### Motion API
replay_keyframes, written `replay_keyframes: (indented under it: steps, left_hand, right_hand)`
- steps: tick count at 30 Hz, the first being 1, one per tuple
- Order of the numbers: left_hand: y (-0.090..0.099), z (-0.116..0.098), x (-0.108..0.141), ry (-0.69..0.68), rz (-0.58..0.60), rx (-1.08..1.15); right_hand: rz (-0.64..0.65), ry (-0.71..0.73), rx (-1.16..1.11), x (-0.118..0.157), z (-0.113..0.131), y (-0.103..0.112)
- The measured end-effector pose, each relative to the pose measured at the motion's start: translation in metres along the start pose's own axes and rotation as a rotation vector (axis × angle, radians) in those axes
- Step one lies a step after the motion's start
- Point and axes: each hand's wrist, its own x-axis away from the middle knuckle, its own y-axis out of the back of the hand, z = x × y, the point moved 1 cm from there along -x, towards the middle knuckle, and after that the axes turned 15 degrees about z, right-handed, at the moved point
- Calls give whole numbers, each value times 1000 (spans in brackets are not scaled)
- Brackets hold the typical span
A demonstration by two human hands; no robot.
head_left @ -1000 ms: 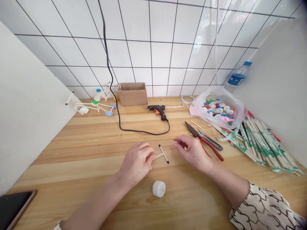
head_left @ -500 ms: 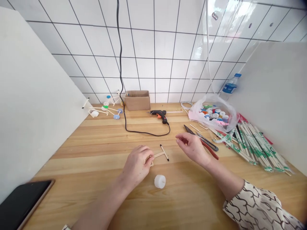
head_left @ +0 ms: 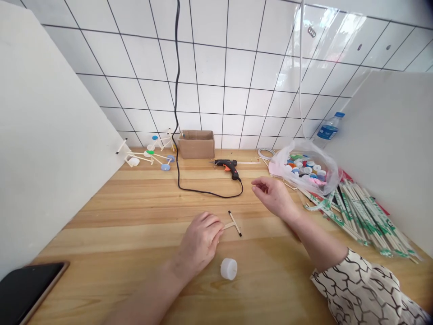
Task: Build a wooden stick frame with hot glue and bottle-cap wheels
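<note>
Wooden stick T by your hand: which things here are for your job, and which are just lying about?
For the job: left hand, right hand, wooden stick T, white round cap, hot glue gun, bag of bottle caps.

Just lying about: black phone, cardboard box, water bottle.

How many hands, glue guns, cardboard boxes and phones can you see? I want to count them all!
Hands: 2 (left hand, right hand)
Glue guns: 1
Cardboard boxes: 1
Phones: 1
Total: 5
</note>
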Motion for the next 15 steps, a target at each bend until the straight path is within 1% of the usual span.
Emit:
replay_keyframes:
  steps: [4,7,11,15]
  left_hand:
    - [-4,2,1,-41,-20,10]
    - [-4,2,1,-51,-30,12]
    - [-3,2,1,-49,-25,13]
    - [-2,2,1,-57,-25,17]
  right_hand:
    - [19,-45,62,-25,-2,7]
    - [52,-96,118,-49,-6,7]
    - [133,-196,193,-81,-12,-5]
    - [217,-287,242,-110,-9,-22]
